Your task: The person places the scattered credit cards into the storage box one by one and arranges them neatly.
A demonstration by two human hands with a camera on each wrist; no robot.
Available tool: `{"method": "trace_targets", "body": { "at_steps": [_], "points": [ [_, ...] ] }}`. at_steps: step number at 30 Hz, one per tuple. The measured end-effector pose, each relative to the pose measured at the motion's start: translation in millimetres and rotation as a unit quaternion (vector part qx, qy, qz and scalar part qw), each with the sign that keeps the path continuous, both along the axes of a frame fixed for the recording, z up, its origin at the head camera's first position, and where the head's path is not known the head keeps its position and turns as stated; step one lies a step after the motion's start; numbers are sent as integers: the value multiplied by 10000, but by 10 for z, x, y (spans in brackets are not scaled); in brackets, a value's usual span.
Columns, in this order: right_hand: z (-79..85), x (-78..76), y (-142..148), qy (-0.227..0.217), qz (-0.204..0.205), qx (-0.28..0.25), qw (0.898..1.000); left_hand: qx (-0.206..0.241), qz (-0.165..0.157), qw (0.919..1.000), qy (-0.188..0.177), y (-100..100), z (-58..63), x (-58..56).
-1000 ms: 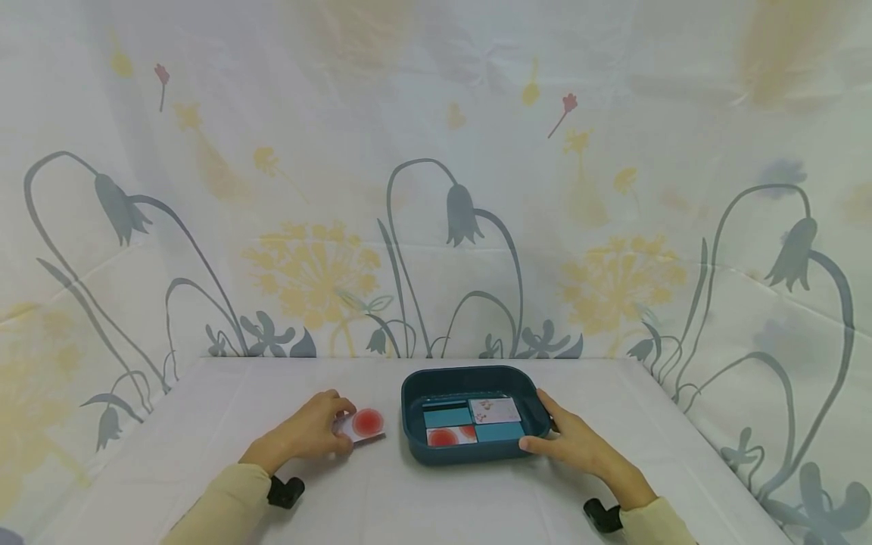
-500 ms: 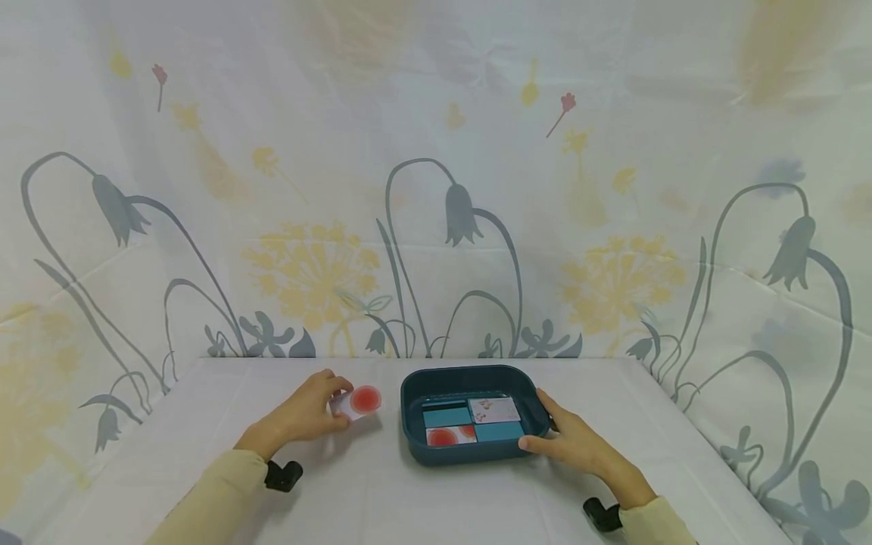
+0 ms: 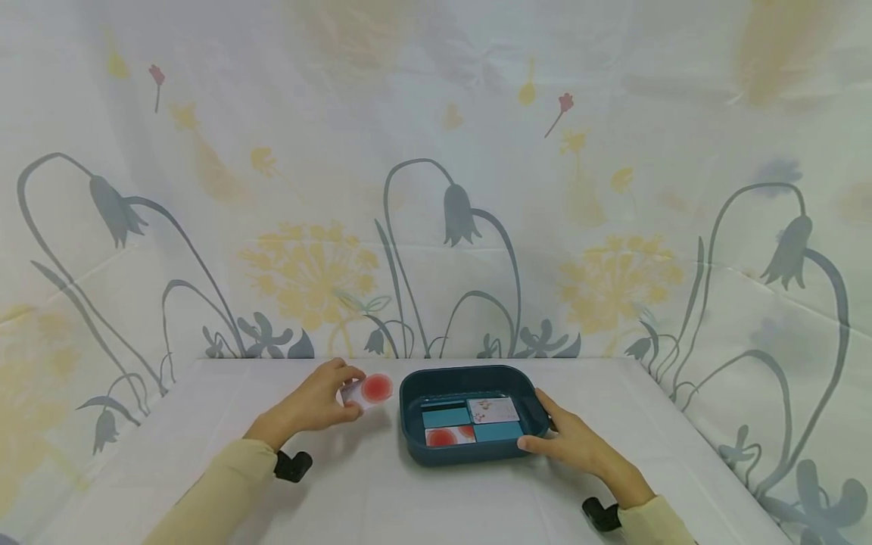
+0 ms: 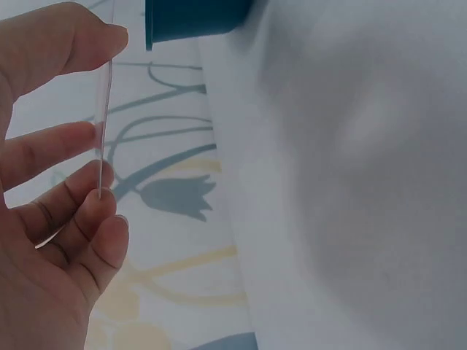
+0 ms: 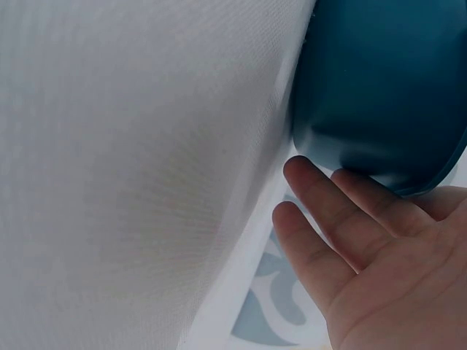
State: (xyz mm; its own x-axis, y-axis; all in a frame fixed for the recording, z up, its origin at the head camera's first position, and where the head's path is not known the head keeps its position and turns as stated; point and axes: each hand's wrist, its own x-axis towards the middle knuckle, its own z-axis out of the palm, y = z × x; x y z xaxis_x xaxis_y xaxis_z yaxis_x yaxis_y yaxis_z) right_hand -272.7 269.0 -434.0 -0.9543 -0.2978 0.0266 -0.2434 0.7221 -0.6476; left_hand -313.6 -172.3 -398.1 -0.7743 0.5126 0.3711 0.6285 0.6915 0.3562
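Note:
In the head view, my left hand [image 3: 309,403] pinches a white card with a red round print [image 3: 376,388] between thumb and fingers. The card hangs above the table, left of a dark teal tray [image 3: 470,454]. Edge-on in the left wrist view, the same card [image 4: 103,109] looks thin. My right hand [image 3: 579,443] holds the tray's right end, its thumb at the near right corner. The right wrist view shows several fairly straight fingers [image 5: 328,211] beside the tray's outer wall [image 5: 379,87]. Inside the tray lie a black-striped teal card [image 3: 446,417], a floral card [image 3: 493,410], a red-and-white card [image 3: 450,437] and a plain teal card [image 3: 499,432].
A white cloth [image 3: 381,499] covers the table. Behind it hangs a pale curtain [image 3: 436,91] with grey and yellow flower prints, meeting the table's far edge just beyond the tray. Black devices sit at the left wrist [image 3: 293,466] and right wrist [image 3: 601,515].
My left hand has lifted the red-printed card off the table, then carried it slightly right towards the tray. The right hand and the tray stay put.

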Motion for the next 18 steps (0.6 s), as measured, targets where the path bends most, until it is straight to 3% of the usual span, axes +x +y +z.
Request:
{"method": "trace_targets", "body": {
  "at_steps": [6, 18],
  "points": [
    [4, 11, -7, -33, 3, -41, 10000, 28, -163, 9998, 111, 130, 33, -9],
    [21, 19, -7, 4, 17, 31, 10000, -108, -281, 9992, -277, 468, 93, 4]
  ]
}}
